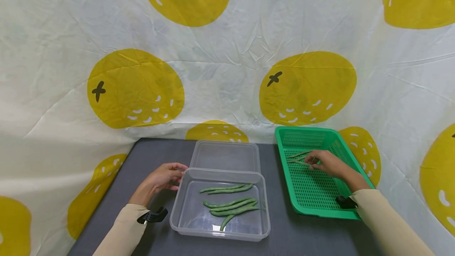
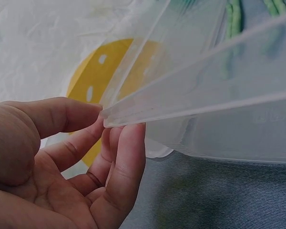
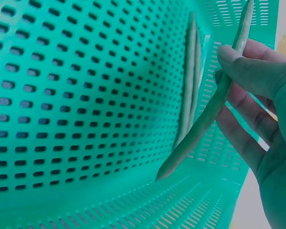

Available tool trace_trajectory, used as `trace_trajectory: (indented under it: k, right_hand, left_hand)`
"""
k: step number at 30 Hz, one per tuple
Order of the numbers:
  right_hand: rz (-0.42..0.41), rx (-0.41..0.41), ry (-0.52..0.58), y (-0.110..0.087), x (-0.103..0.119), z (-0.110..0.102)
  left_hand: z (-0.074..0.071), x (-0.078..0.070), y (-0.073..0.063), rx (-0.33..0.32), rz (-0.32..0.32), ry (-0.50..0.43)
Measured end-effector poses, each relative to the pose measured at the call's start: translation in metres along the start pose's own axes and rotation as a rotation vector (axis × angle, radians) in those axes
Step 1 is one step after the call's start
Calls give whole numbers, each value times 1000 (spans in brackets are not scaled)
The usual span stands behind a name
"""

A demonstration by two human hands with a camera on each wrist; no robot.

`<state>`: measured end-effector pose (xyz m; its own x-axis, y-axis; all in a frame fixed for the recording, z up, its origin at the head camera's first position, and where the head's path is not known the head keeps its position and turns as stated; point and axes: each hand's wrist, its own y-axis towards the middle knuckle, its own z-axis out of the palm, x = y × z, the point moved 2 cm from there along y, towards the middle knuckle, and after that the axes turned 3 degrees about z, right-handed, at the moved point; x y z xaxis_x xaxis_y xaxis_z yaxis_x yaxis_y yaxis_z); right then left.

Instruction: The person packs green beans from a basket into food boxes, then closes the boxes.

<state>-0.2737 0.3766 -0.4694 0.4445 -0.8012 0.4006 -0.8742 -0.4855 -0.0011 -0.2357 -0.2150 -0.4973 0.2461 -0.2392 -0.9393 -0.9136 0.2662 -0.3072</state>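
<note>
Right and left wrist: green bean [image 3: 208, 115] in right hand's [image 3: 282, 119] fingertip pinch, clear box rim [image 2: 148, 106] in left hand's [image 2: 64, 179].

Long, plain cream sleeves [image 1: 122, 228] end at the wrists. Beside the left hand's [image 1: 165, 177] cuff sits a black band [image 1: 153, 215] with small holes; a rounded black piece [image 1: 345, 202] shows at the right hand's [image 1: 321, 161] cuff.

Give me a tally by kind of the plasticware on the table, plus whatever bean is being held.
Green perforated plastic basket: 1
Clear rectangular plastic box: 1
Flat clear plastic lid: 1
Long green bean in right hand: 1
Total: 4
</note>
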Motion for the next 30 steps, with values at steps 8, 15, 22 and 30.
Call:
trace_trajectory:
  k: [8,15,22,30]
  right_hand:
    - [-14,-22,15,2,10,-5]
    - [-33,-48,8,2,19,-8]
    - [-57,-93,11,2,27,-8]
    - [-92,-129,12,5,37,-8]
  left_hand:
    - [0,0,1,4,9,0]
    - [-1,2,1,16,17,-5]
    - [0,2,1,6,9,5]
    - [0,2,0,3,5,7]
